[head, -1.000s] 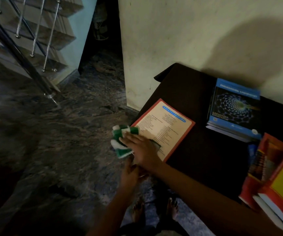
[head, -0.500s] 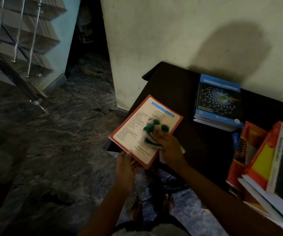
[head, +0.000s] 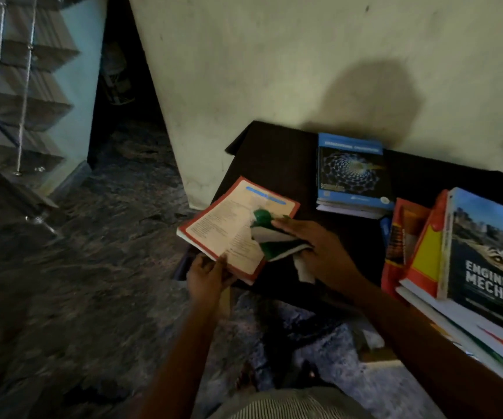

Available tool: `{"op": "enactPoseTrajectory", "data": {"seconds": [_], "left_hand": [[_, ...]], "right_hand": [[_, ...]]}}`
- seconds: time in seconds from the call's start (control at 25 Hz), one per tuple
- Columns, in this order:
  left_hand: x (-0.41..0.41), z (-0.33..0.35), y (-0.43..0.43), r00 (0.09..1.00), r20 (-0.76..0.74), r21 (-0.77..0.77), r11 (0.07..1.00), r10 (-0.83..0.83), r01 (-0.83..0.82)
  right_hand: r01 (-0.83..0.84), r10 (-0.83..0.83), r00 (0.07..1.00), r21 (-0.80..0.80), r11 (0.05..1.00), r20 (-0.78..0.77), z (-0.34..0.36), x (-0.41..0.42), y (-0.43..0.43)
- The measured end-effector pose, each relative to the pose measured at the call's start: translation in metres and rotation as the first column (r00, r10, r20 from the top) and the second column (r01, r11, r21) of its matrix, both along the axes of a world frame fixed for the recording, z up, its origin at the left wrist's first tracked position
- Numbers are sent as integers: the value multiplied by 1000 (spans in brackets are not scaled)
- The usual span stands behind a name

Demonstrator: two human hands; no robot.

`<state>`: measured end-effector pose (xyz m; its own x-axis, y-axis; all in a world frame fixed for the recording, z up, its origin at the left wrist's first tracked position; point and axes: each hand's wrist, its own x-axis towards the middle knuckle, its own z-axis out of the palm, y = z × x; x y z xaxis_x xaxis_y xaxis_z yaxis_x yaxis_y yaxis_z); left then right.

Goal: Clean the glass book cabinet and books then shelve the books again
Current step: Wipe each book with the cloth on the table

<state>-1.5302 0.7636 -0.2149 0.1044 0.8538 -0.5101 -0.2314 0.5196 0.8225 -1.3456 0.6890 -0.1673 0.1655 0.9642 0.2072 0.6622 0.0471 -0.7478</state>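
Hands meet at the front left corner of a dark brown desk (head: 280, 158) in the head view, the only view given. The left hand (head: 206, 275) grips the near edge of a thin paperback book with a red border and a cream printed cover (head: 229, 228), thumb on top and fingers curled beneath. The book is tilted, and its left part hangs out past the desk's edge, over a dark mottled stone floor (head: 92, 267). The right hand (head: 319, 249) lies across the book's right side, its fingers stretched out fairly straight and pressing a crumpled green and white cloth (head: 269, 237) against the cover. A white end of the cloth hangs below the palm.

Farther back on the desk, close to a pale plaster wall (head: 274, 71), a blue book with a dark lattice pattern on its cover (head: 351, 173) tops a small stack. It sits well apart from the paperback. At the right edge several books lean together: orange and red ones (head: 407, 243) and, beside them, a thick blue-covered volume reading "ENGINEERING MECHANICS" in part (head: 492, 258), with more books lying flat beneath.

At upper left a staircase with thin metal railing posts (head: 23, 86) rises beside a dark opening. A striped garment (head: 289, 403) shows at the bottom edge.
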Motion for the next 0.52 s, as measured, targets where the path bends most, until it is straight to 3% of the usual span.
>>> {"op": "enactPoseTrajectory", "data": {"seconds": [0.12,0.24,0.4,0.52], "left_hand": [[15,32,10,969,-245,233,967,-41,100],[43,80,0,855,-518,489,830,30,267],[93,129,-28,855,-490,805,464,171,369],[152,139,-55,815,-556,829,183,165,529]], "right_hand": [[-21,10,993,91,996,120,41,35,-7],[43,-90,975,228,973,203,83,68,-31],[178,-273,940,388,904,207,131,108,-88],[300,-424,893,502,811,151,140,138,-148]]}}
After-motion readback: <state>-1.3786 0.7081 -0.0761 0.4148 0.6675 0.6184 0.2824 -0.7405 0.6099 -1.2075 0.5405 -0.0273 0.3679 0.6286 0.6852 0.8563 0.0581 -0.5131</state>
